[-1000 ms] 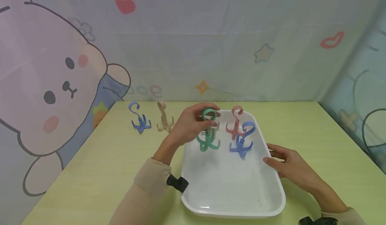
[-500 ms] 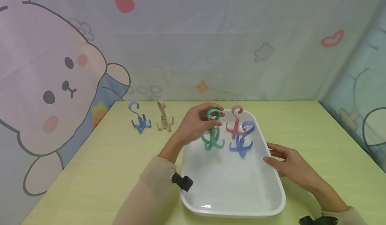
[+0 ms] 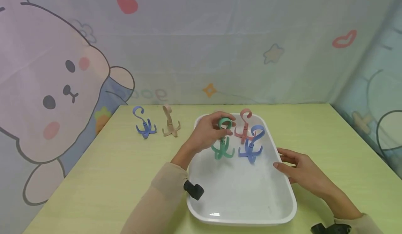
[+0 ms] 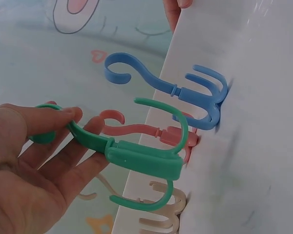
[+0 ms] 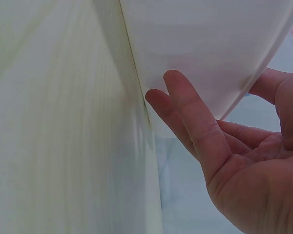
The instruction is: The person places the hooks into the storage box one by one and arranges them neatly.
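My left hand [image 3: 220,125] pinches the top loop of a green four-pronged hook [image 3: 223,146] and holds it upright over the far part of a white tray [image 3: 242,222]. Its prongs hang close to the tray floor. A pink hook [image 3: 243,126] and a blue hook [image 3: 251,146] stand in the tray just right of it. In the left wrist view the green hook [image 4: 136,157] sits in my left hand [image 4: 63,129], with the blue hook [image 4: 185,92], the pink hook [image 4: 151,131] and a beige hook [image 4: 161,217] behind it. My right hand [image 3: 284,160] rests with straight fingers against the tray's right rim.
A second blue hook [image 3: 142,123] and a beige hook [image 3: 170,125] stand on the yellow-green table [image 3: 103,178] left of the tray. A cartoon-printed curtain [image 3: 201,52] closes off the back and sides. In the right wrist view my fingers [image 5: 195,117] lie along the tray wall [image 5: 200,44].
My left hand has carried the green hook a little to the right and lower into the tray. The right hand and the other hooks have stayed put.
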A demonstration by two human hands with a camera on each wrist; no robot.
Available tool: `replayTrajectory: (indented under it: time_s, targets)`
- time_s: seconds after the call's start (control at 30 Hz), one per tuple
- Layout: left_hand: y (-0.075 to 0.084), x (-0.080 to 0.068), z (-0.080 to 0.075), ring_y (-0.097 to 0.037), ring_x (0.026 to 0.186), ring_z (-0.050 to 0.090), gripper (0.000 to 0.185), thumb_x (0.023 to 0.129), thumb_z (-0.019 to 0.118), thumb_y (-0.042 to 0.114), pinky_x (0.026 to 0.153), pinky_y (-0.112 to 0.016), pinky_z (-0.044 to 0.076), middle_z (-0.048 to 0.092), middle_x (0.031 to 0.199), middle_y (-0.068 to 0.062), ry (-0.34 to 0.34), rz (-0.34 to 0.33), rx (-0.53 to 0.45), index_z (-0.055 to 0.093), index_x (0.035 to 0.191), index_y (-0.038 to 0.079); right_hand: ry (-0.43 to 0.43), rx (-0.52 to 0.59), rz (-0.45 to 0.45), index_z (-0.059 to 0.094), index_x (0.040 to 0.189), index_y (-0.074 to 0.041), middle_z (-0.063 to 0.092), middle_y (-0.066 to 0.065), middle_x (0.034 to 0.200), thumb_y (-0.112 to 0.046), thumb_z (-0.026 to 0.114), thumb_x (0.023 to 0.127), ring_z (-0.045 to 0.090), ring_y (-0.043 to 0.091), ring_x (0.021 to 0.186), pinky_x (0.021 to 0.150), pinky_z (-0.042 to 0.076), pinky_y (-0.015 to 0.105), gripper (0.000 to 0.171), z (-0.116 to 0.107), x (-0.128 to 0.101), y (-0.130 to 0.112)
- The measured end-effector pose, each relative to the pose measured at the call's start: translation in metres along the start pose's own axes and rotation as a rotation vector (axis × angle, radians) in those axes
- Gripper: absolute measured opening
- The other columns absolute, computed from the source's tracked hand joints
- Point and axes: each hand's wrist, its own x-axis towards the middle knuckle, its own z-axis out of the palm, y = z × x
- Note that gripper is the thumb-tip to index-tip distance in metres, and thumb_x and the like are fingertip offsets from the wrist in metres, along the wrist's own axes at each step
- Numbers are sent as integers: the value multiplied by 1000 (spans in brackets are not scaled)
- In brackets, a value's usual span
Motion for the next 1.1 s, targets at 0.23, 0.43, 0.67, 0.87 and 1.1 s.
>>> replayTrajectory:
  time_s: [0.23, 0.43, 0.67, 0.87, 1.1]
  targets:
    - [-5, 2, 3, -20, 98, 76, 34, 98, 71, -1, 83, -34, 64, 75, 124, -9, -4, -50, 14, 72, 128, 15, -2, 5, -13, 32, 162, 4, 54, 36, 148, -23, 68, 105, 78, 30, 104, 75, 67, 43, 73, -1, 0, -1]
    - [-10, 4, 4, -21, 102, 76, 36, 99, 69, -2, 91, -41, 64, 76, 125, -9, -13, -88, -32, 71, 131, 15, -1, -2, 6, 32, 163, 3, 53, 35, 150, -24, 68, 105, 78, 30, 105, 76, 67, 43, 74, 0, 0, 1]
    - [-15, 6, 4, -20, 102, 76, 37, 99, 69, -2, 89, -37, 64, 75, 125, -9, -28, -102, -50, 72, 132, 15, 1, -3, 8, 33, 163, 3, 54, 35, 149, -24, 68, 105, 78, 30, 105, 76, 67, 44, 73, 0, 0, 2]
    - [-17, 8, 4, -20, 103, 76, 36, 99, 70, -3, 90, -39, 64, 75, 125, -10, -27, -98, -47, 72, 131, 12, 2, -3, 5, 32, 163, 3, 53, 35, 149, -24, 68, 105, 78, 31, 105, 76, 67, 44, 74, 0, -1, 1]
    - [-21, 9, 5, -22, 107, 74, 33, 98, 70, -4, 93, -40, 64, 75, 127, -14, -21, -102, -52, 72, 128, 8, 10, -15, 8, 33, 163, 3, 52, 36, 151, -24, 68, 105, 77, 31, 106, 76, 67, 43, 73, 0, -1, -1]
